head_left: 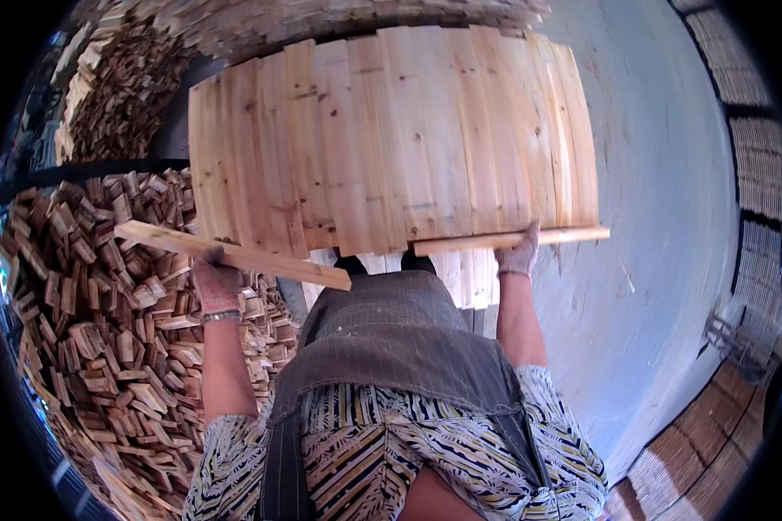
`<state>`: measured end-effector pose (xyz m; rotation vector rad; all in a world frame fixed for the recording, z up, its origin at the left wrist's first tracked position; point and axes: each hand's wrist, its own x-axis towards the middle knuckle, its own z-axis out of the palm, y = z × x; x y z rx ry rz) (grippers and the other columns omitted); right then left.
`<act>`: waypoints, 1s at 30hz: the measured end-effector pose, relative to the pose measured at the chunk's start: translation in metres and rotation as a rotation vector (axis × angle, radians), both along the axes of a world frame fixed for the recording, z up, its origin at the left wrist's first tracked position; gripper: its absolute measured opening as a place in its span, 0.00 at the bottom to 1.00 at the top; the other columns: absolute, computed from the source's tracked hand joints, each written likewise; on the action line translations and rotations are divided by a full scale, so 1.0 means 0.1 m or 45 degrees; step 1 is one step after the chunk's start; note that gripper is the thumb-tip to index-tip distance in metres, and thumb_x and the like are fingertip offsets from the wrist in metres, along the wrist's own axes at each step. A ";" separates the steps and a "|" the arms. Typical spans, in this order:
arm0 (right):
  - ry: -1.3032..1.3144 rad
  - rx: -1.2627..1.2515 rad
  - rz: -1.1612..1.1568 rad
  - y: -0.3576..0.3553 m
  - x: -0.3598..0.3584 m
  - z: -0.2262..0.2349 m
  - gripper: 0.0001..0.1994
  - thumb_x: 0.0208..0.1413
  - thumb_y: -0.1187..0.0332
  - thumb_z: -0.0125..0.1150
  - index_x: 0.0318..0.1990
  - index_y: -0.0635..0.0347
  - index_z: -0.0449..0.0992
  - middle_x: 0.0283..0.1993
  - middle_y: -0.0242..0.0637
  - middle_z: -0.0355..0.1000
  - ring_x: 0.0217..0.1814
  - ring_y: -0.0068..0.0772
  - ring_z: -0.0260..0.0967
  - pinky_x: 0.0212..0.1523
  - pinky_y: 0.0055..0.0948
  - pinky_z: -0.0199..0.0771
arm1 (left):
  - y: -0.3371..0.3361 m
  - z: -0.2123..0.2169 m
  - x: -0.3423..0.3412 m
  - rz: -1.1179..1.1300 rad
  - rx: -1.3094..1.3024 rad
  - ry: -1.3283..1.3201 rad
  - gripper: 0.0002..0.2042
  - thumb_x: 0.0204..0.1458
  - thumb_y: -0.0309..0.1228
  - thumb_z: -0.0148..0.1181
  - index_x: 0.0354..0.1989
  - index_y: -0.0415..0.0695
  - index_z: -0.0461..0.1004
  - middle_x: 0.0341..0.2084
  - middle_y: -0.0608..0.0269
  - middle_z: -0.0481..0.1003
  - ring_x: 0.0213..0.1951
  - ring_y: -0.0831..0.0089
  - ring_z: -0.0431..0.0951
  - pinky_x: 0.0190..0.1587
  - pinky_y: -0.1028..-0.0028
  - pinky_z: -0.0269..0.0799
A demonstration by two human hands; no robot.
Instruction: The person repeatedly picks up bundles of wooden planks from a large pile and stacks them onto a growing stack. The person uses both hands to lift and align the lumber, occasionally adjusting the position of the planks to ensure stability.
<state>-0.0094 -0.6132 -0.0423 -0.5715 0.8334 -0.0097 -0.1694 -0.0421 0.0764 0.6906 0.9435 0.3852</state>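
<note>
My gloved left hand (215, 282) is closed around a wooden slat (278, 264), which slants down to the right in front of my apron. A second wooden slat (469, 242) is gripped in my gloved right hand (520, 253) and lies nearly level along the near ends of a row of boards (391, 139). These pale, knotty boards sit side by side with uneven ends. Whether the right slat rests on them or hovers just above, I cannot tell. Both palms are hidden.
A big heap of short wood offcuts (122, 347) fills the left side. More wood is piled (130, 87) at the far left. Grey floor (660, 217) stretches along the right, with stacked slats (760, 165) at its far edge. Paler boards (465, 278) show below the near board ends.
</note>
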 end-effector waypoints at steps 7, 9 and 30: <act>0.070 -0.076 0.200 -0.01 0.04 -0.01 0.27 0.64 0.41 0.53 0.61 0.47 0.70 0.62 0.38 0.70 0.63 0.48 0.67 0.65 0.58 0.68 | -0.38 -1.14 -1.24 0.079 -0.184 0.017 0.08 0.52 0.18 0.55 0.39 0.35 0.75 0.34 0.61 0.75 0.40 0.70 0.76 0.52 0.66 0.74; 0.129 -0.116 0.162 0.07 0.12 0.00 0.31 0.64 0.39 0.50 0.67 0.47 0.66 0.69 0.40 0.65 0.70 0.49 0.62 0.67 0.62 0.64 | -0.88 -0.90 -0.97 -0.565 0.812 0.591 0.07 0.52 0.18 0.55 0.38 0.35 0.76 0.34 0.58 0.76 0.38 0.66 0.78 0.51 0.66 0.75; 0.356 -0.671 -0.148 -1.21 0.32 1.19 0.29 0.60 0.37 0.58 0.41 0.57 0.62 0.31 0.36 0.64 0.32 0.40 0.67 0.38 0.47 0.77 | -1.18 -2.21 0.15 0.495 -0.492 0.370 0.10 0.54 0.31 0.51 0.39 0.38 0.74 0.45 0.52 0.78 0.50 0.61 0.75 0.59 0.65 0.68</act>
